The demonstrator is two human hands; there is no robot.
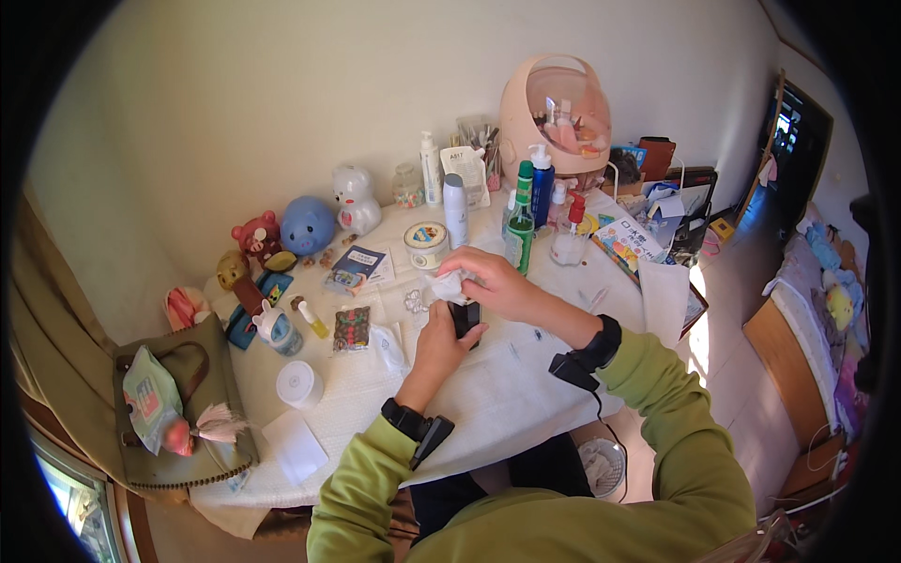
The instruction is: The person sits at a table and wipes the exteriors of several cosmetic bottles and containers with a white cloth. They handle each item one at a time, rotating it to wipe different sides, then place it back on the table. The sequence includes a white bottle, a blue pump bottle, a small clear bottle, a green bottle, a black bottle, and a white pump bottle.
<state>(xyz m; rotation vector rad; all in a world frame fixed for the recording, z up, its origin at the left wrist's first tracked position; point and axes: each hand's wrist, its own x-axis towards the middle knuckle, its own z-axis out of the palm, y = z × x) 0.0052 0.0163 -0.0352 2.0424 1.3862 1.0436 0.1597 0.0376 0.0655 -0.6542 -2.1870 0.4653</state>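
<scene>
My left hand (443,338) grips a small black object (465,322), boxy in outline and partly covered by my fingers. Just above it, my right hand (496,281) pinches a crumpled white tissue (450,285) between thumb and fingers. The tissue hangs by the top of the black object; whether they touch I cannot tell. Behind my right hand stands a round lidded tub (426,239). A white packet (387,347) and a patterned brown pouch (352,329) lie left of my left hand, and a small clear trinket (415,301) is close to the tissue.
A green glass bottle (521,225), a grey-capped spray can (455,210) and a red pump bottle (570,236) stand behind my right arm. Figurines, including a blue pig (307,225), line the wall side. At left are a white jar (299,385) and an olive handbag (186,408).
</scene>
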